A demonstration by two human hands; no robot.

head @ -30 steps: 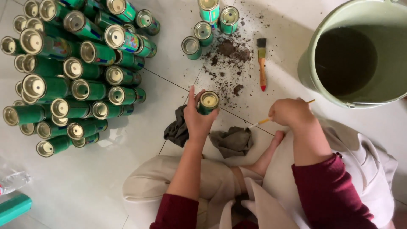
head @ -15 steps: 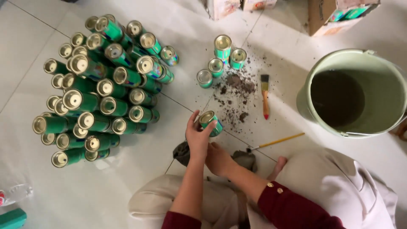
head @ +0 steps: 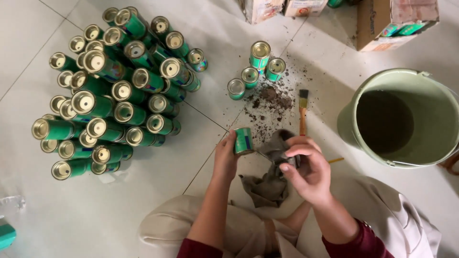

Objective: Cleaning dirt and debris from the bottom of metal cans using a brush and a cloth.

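Green can (head: pixel 244 140) clamped in left hand (head: pixel 224 157); right hand (head: pixel 308 167) bunched on grey rag (head: pixel 272 184) (hands apart). Risk: slick metal slipping onto tile, denting.

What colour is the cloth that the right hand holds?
Dark grey-brown, seen in the head view: the cloth hangs from the right hand.

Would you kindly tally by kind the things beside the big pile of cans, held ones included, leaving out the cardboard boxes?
Standing green cans: 4
Held green can, in the left hand: 1
Flat paintbrush: 1
Thin yellow-handled brush, mostly hidden: 1
Grey cloth, in the right hand: 1
Green bucket: 1
Total: 9
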